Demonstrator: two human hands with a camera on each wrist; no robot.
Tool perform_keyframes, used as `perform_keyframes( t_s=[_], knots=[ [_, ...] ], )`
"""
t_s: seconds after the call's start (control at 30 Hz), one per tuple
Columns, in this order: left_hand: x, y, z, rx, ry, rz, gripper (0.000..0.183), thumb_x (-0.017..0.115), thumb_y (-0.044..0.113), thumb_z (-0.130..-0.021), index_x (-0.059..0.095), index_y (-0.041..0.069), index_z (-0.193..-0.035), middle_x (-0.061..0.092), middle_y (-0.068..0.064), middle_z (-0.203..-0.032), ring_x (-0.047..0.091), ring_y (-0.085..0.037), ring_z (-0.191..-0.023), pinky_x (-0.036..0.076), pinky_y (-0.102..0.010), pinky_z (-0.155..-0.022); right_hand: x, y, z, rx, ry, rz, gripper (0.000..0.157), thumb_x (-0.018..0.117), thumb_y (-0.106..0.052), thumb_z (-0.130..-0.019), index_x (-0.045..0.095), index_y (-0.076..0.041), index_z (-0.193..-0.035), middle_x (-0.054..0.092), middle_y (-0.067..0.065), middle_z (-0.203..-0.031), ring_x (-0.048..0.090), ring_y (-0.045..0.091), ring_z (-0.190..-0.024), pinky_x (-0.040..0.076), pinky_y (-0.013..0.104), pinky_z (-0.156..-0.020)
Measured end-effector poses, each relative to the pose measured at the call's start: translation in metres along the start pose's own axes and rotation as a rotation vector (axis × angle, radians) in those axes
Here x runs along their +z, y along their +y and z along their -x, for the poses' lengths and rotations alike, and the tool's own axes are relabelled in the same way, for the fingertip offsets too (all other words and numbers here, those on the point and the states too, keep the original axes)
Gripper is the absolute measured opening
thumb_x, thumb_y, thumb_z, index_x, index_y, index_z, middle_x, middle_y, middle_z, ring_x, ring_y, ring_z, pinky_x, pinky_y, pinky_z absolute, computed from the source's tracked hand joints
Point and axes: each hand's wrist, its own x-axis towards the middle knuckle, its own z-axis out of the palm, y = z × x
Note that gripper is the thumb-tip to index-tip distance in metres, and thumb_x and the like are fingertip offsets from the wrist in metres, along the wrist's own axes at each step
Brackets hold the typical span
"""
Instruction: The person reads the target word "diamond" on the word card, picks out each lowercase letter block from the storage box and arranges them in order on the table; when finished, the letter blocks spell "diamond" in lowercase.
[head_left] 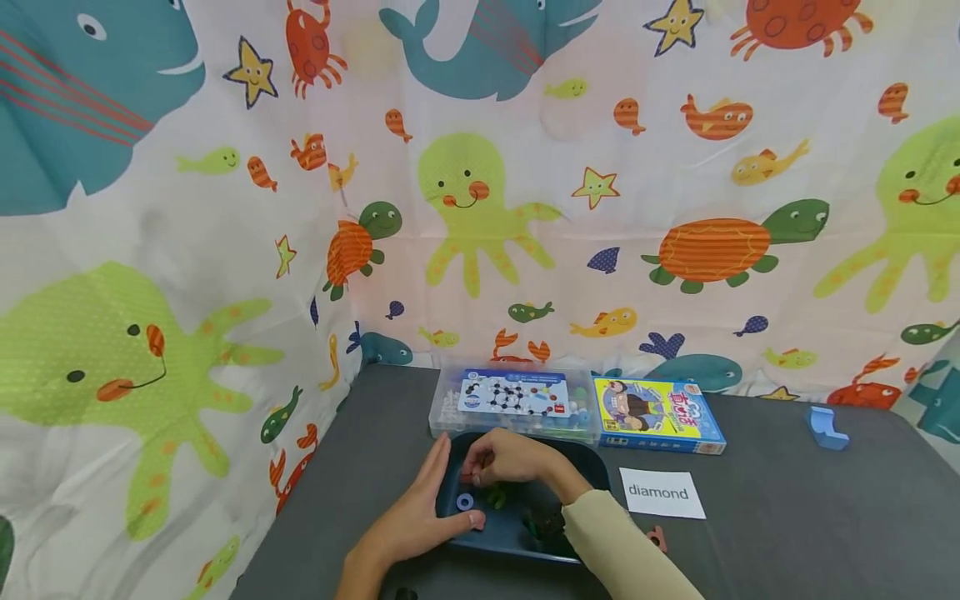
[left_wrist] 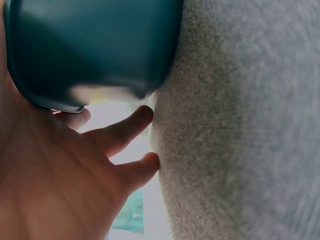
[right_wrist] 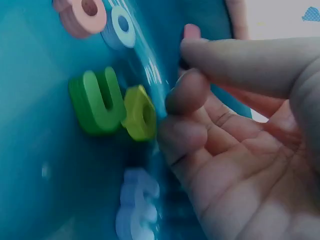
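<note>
A dark blue tray [head_left: 517, 546] holds several small coloured letters. My right hand [head_left: 510, 458] reaches in at the far left corner and pinches a reddish piece [right_wrist: 192, 31] between thumb and fingertips; its shape is mostly hidden. Near that hand, in the right wrist view, lie a green u [right_wrist: 95, 105], a yellow-green letter [right_wrist: 141, 114], a light blue ring-shaped letter [right_wrist: 120, 27], a peach letter [right_wrist: 86, 17] and a pale blue wavy letter [right_wrist: 135, 205]. My left hand [head_left: 420, 508] rests along the tray's left side, fingers extended outside, thumb at the near rim.
Behind the tray stand a clear plastic case [head_left: 442, 421] with a blue-white card and a yellow-blue box [head_left: 660, 415]. To the right lie a white card [head_left: 662, 493] reading "diamond", a reddish-brown letter [head_left: 657, 537] and a blue curved block [head_left: 827, 427]. A patterned curtain [head_left: 525, 225] hangs behind.
</note>
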Motion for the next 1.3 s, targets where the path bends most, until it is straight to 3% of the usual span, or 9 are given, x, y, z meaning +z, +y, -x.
perform_keyframes(
  t_s=[0.33, 0.47, 0.57, 0.63, 0.87, 1.13, 1.3],
  knots=[
    [0.005, 0.002, -0.002, -0.015, 0.019, -0.024, 0.117, 0.075, 0.060, -0.094, 0.003, 0.016, -0.174, -0.002, -0.007, -0.180, 0.015, -0.040, -0.161, 0.026, -0.076, -0.116, -0.020, -0.016, 0.036, -0.025, 0.125, -0.092, 0.008, 0.068, -0.010, -0.105, 0.071, -0.004, -0.109, 0.072, 0.009, -0.105, 0.067, 0.022, -0.085, 0.060, 0.040, -0.083],
    [0.005, 0.002, -0.002, -0.027, 0.025, -0.025, 0.117, 0.076, 0.061, -0.093, 0.004, 0.016, -0.174, -0.001, -0.008, -0.180, 0.016, -0.040, -0.161, 0.026, -0.075, -0.116, -0.029, -0.025, 0.051, -0.027, 0.175, -0.139, 0.010, 0.066, -0.011, -0.107, 0.069, -0.002, -0.112, 0.070, 0.016, -0.107, 0.071, 0.040, -0.086, 0.061, 0.047, -0.077],
    [0.006, 0.003, -0.002, -0.039, 0.024, -0.026, 0.118, 0.076, 0.061, -0.093, 0.004, 0.017, -0.174, 0.000, -0.008, -0.180, 0.016, -0.040, -0.161, 0.025, -0.075, -0.117, -0.035, -0.028, 0.067, -0.025, 0.222, -0.157, 0.012, 0.068, -0.012, -0.106, 0.071, -0.003, -0.114, 0.069, 0.018, -0.104, 0.070, 0.047, -0.084, 0.059, 0.041, -0.069],
    [0.006, 0.004, -0.002, -0.043, 0.022, -0.025, 0.118, 0.077, 0.062, -0.092, 0.004, 0.017, -0.174, 0.000, -0.008, -0.180, 0.016, -0.040, -0.161, 0.024, -0.074, -0.118, -0.040, -0.027, 0.079, -0.033, 0.259, -0.149, 0.014, 0.070, -0.012, -0.105, 0.073, -0.003, -0.116, 0.070, 0.018, -0.102, 0.069, 0.044, -0.081, 0.058, 0.035, -0.067],
    [0.004, 0.004, -0.003, -0.030, 0.027, -0.023, 0.117, 0.077, 0.060, -0.093, 0.004, 0.018, -0.174, -0.002, -0.006, -0.180, 0.016, -0.039, -0.161, 0.024, -0.074, -0.118, -0.052, -0.024, 0.117, 0.001, 0.378, -0.055, 0.021, 0.070, -0.018, -0.106, 0.078, -0.006, -0.121, 0.075, 0.006, -0.108, 0.068, 0.027, -0.087, 0.060, 0.038, -0.079],
    [0.004, 0.004, -0.002, -0.012, 0.018, -0.012, 0.114, 0.075, 0.059, -0.095, 0.004, 0.019, -0.174, -0.004, -0.004, -0.180, 0.015, -0.038, -0.162, 0.025, -0.074, -0.118, -0.059, -0.016, 0.150, -0.001, 0.413, -0.065, 0.027, 0.064, -0.013, -0.109, 0.073, 0.001, -0.130, 0.074, 0.015, -0.114, 0.068, 0.028, -0.092, 0.062, 0.037, -0.081],
    [0.003, 0.004, -0.001, -0.015, 0.013, -0.001, 0.114, 0.075, 0.057, -0.096, 0.003, 0.018, -0.174, -0.005, -0.005, -0.180, 0.014, -0.038, -0.162, 0.025, -0.074, -0.118, -0.060, -0.012, 0.169, 0.015, 0.409, -0.146, 0.021, 0.067, -0.011, -0.107, 0.066, 0.004, -0.122, 0.072, 0.020, -0.112, 0.074, 0.032, -0.104, 0.063, 0.039, -0.084]
  ],
)
